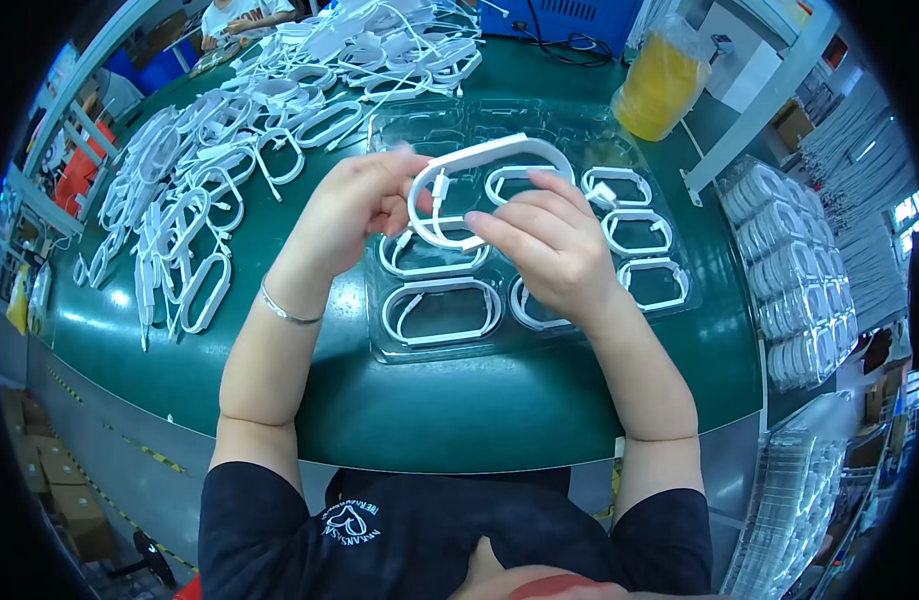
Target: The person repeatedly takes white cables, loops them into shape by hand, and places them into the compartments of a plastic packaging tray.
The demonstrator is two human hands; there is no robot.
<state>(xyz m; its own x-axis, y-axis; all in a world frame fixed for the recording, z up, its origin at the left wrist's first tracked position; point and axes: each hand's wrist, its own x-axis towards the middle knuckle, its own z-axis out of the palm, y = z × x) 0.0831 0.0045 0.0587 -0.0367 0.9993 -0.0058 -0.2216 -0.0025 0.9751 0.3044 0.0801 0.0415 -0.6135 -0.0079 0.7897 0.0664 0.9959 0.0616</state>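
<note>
A white cable coiled into an oval loop [488, 152] is held up between my two hands, above a transparent plastic tray [378, 352]. My left hand [352, 205] is closed on the loop's left side, its fingertips slightly blurred. On the lower right of the loop, the fingers of my right hand [558, 240] are closed. A plug [441, 186] shows inside the loop. Another white connector [602, 195] sticks out past my right hand; which cable it belongs to I cannot tell. Similar coiled cables [442, 338] lie in the tray's compartments, some partly hidden by my hands.
A large heap of white cables [270, 105] covers the green table's left and back. Behind it sits another person [242, 18]. A yellow roll [662, 80] and a blue box [570, 25] stand at the back. Stacked filled trays [795, 280] are on the right.
</note>
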